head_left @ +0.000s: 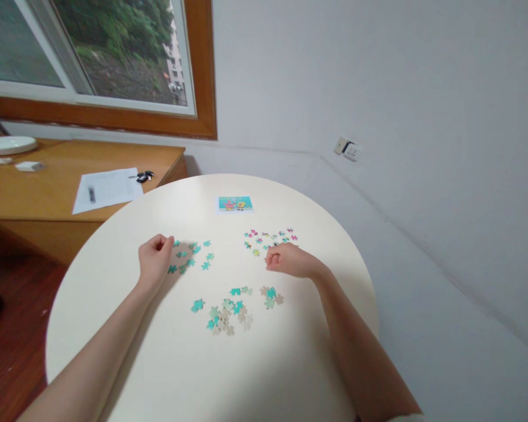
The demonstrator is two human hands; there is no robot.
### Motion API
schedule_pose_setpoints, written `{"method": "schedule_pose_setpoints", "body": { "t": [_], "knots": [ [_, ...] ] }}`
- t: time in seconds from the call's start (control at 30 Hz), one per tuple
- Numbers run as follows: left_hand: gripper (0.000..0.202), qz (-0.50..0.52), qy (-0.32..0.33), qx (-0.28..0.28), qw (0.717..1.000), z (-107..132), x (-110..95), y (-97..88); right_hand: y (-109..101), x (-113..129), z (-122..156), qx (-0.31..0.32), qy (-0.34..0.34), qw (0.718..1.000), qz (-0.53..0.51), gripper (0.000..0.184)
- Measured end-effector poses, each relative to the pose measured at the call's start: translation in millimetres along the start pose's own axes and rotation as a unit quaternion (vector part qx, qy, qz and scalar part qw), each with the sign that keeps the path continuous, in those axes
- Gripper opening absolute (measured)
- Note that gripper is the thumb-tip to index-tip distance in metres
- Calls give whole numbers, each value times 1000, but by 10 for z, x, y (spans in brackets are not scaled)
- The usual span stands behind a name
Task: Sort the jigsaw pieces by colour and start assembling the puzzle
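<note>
My left hand (154,258) is closed, thumb against curled fingers, beside a loose group of teal jigsaw pieces (191,262) on the left of the round table. Whether a piece is in its fingers is hidden. Over the near edge of a group of pink, yellow and teal pieces (259,241) hovers my right hand (290,259), its fingers curled together; anything inside them cannot be made out. Closer to me lies a heap of teal and grey-beige pieces (238,306), some overlapping, with a small cluster (270,295) to its right.
A picture card (235,204) with cartoon figures lies toward the far side of the white round table (167,363). Left of it stands a wooden desk (48,193) bearing a paper sheet (108,189) and keys (145,176). A wall with a socket (351,152) borders the right.
</note>
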State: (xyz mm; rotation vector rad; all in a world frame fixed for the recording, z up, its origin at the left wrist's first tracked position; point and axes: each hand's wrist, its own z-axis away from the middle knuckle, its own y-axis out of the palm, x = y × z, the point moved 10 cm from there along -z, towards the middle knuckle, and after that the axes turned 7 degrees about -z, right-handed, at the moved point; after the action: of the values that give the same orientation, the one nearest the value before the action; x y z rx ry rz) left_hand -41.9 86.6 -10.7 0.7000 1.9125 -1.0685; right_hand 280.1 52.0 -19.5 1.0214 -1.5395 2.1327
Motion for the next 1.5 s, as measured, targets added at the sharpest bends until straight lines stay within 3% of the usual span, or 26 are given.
{"method": "schedule_pose_setpoints", "body": {
  "t": [0.13, 0.27, 0.5, 0.73, 0.97, 1.33, 1.5],
  "knots": [
    [31, 12, -2, -5, 1000, 4, -13, -9, -355, -188, -9, -158, 47, 986, 15, 10],
    [31, 12, -7, -4, 1000, 13, -34, -9, -490, -306, 10, -218, 66, 973, 31, 12],
    [31, 10, 1, 5, 1000, 11, -33, 9, -398, -309, -44, -201, 60, 975, 69, 15],
    [32, 9, -3, -4, 1000, -1, 17, -1, -446, -452, -25, -211, 115, 964, 114, 18],
    [33, -2, -6, -2, 1000, 1, -16, -2, -362, -461, -47, -168, 143, 966, 136, 15],
    [32, 8, -11, -6, 1000, 13, -38, -27, -262, -428, -105, -152, 124, 973, 123, 19],
    [31, 8, -11, -5, 1000, 15, -35, -28, -335, -468, -75, -156, 120, 970, 142, 22]
  ]
}}
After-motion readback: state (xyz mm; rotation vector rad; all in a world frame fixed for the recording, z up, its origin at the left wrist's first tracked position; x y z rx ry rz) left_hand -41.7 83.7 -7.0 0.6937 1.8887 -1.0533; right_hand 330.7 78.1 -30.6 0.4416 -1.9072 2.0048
